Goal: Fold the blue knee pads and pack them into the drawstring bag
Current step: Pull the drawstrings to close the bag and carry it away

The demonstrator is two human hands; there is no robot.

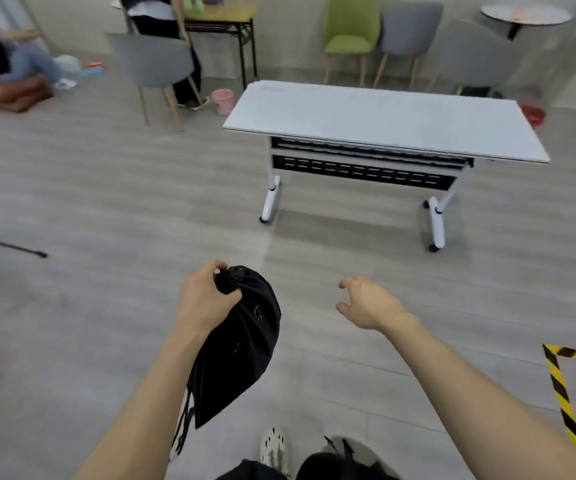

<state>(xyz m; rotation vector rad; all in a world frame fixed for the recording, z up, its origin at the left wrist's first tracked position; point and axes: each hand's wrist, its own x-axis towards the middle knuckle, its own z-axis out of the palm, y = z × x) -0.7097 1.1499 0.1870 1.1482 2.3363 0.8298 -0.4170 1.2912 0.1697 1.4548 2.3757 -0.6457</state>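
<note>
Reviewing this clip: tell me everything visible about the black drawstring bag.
The drawstring bag is black, of thin, slightly shiny fabric, its mouth cinched shut and bunched. The left hand grips that gathered neck with closed fingers, so the bag hangs in the air over the floor, slanting down toward the person. Black cords dangle beside the forearm. It looks loosely filled; its contents are hidden. The right hand is apart from it.

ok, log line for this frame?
left hand: shut on black fabric drawstring bag at cinched neck | right hand: open, holding nothing | blue knee pads: not visible | white folding table: ahead
</note>
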